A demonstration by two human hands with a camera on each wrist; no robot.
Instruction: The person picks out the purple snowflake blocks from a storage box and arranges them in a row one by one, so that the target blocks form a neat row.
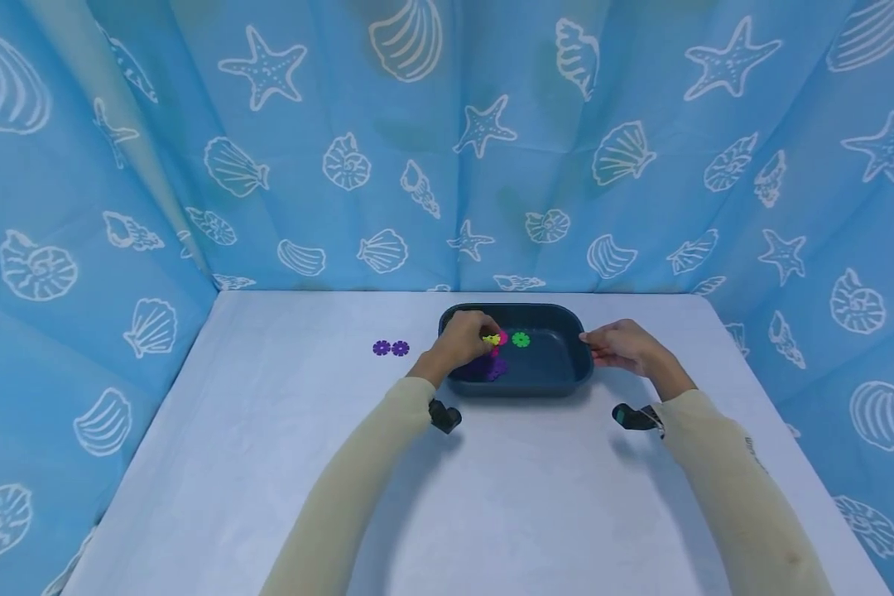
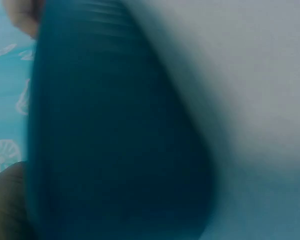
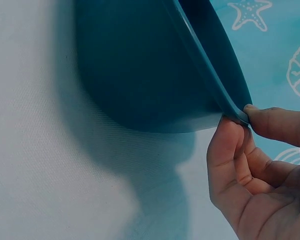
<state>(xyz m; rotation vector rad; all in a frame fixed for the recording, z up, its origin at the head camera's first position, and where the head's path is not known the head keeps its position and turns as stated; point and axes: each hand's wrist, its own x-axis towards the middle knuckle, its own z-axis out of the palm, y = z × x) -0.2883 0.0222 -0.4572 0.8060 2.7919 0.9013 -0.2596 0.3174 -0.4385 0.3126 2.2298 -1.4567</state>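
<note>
A dark blue-grey plastic tub [image 1: 544, 381] with rounded corners stands on the table. My left hand [image 1: 463, 335] reaches over its left side, pinching a yellow notched plastic disc [image 1: 491, 339] at the fingertips. A pink disc [image 1: 502, 338] shows right beside the yellow one. Inside the tub are a green disc [image 1: 521, 339] and purple discs [image 1: 496, 368], the latter partly in the left hand's shadow. At the tub's right end, my right hand [image 1: 620, 343] grips the rim [image 3: 235, 114] between thumb and fingers. The left wrist view is mostly filled by the tub's outer wall [image 2: 120, 120].
Two purple discs [image 1: 391, 348] lie side by side on the white table [image 1: 283, 430], left of the tub. Dark wrist devices [image 1: 444, 416] hang under both sleeves. A blue curtain [image 1: 432, 165] with white shells and starfish encloses the table's back and sides.
</note>
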